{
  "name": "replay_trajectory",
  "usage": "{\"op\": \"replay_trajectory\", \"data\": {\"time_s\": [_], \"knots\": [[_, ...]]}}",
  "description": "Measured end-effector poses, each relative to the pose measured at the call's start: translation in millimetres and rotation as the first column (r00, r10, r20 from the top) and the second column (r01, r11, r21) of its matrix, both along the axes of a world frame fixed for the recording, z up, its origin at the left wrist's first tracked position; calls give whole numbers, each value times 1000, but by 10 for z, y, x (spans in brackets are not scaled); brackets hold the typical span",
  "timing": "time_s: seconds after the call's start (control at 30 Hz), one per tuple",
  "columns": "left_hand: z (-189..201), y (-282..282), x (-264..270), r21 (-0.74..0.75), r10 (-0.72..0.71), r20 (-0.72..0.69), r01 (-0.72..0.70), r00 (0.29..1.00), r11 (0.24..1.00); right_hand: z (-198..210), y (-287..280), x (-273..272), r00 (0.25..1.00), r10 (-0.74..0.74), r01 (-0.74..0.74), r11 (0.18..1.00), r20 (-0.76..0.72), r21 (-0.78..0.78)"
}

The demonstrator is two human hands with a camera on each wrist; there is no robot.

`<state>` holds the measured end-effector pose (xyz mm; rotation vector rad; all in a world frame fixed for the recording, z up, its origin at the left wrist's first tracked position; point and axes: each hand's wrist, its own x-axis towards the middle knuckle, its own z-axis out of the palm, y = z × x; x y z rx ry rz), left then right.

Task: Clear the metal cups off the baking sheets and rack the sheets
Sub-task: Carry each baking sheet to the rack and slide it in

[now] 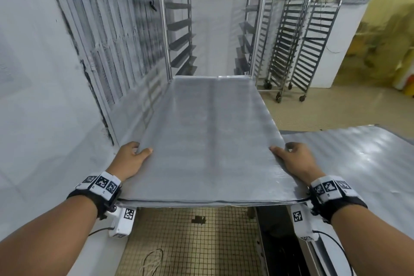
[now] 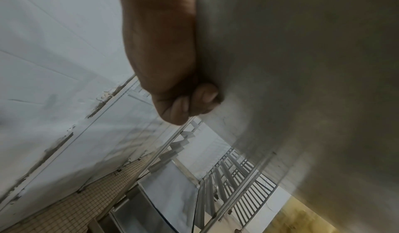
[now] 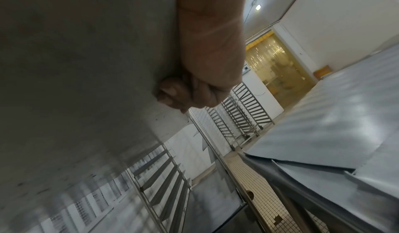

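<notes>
A large bare metal baking sheet (image 1: 208, 139) is held level in front of me, its far end at the uprights of a tall trolley rack (image 1: 164, 20). My left hand (image 1: 132, 159) grips its left edge, thumb on top and fingers curled underneath. My right hand (image 1: 293, 159) grips the right edge the same way. From below, the left wrist view shows curled fingers (image 2: 190, 103) against the sheet's underside (image 2: 302, 66). The right wrist view shows its fingers (image 3: 183, 93) under the sheet (image 3: 86, 57). No metal cups are in view.
The rack's angled runners (image 1: 181, 40) line both sides ahead. More empty trolley racks (image 1: 298, 38) stand at the back right. A steel table (image 1: 358, 163) lies to my right, a wall with a grille (image 1: 107, 40) to my left. Below is tiled floor (image 1: 190, 242).
</notes>
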<state>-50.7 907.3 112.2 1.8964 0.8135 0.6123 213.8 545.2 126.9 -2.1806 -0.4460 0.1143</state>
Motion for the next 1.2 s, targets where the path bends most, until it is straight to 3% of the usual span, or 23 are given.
{"op": "replay_trajectory", "data": {"time_s": [0.33, 0.87, 1.2], "knots": [[-55, 1004, 649, 38, -71, -55, 73, 996, 997, -318, 788, 575, 996, -70, 74, 996, -60, 58], [-507, 1980, 1502, 32, -117, -173, 124, 978, 992, -456, 1543, 1125, 997, -67, 65, 994, -25, -86], [-1061, 2490, 2312, 1, -53, -197, 54, 979, 999, -1171, 1840, 2291, 979, -135, 114, 984, -154, -139]]}}
